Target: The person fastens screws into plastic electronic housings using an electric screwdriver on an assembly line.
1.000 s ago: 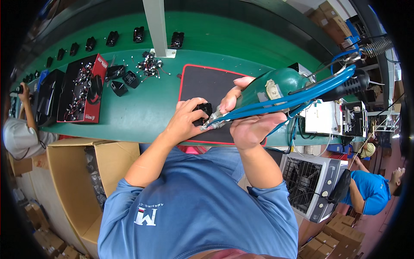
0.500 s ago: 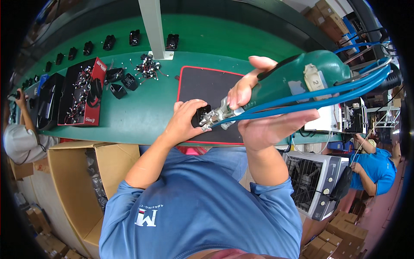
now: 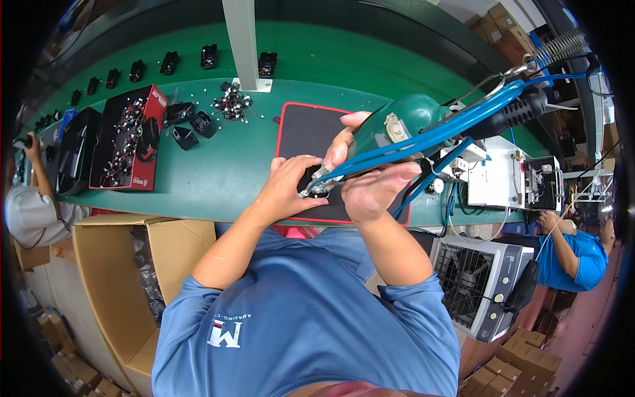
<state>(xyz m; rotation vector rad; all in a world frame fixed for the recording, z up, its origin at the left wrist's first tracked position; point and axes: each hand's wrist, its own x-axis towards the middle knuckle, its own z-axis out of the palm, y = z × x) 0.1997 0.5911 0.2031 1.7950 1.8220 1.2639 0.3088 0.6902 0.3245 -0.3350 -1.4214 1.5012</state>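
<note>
Over the red-edged black mat [image 3: 303, 129], the left hand [image 3: 286, 188], fingers closed, holds a black plastic housing [image 3: 320, 194]: probably light, stiff, best gripped sideways. At two o'clock, the right hand's [image 3: 368, 197] half-open fingers cradle a bulbous green tool [image 3: 415, 114].

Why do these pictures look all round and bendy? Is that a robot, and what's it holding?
No robot here, just a person's two bare hands! The camera sits on the person's head and looks down; its very wide lens bends straight edges. The left hand holds a small black part over a dark mat with a red edge. The right hand holds a big green tool with blue tubes, its tip at the black part. On the green table lie bunches of small wired pieces, more black parts and a red-and-black box.
</note>
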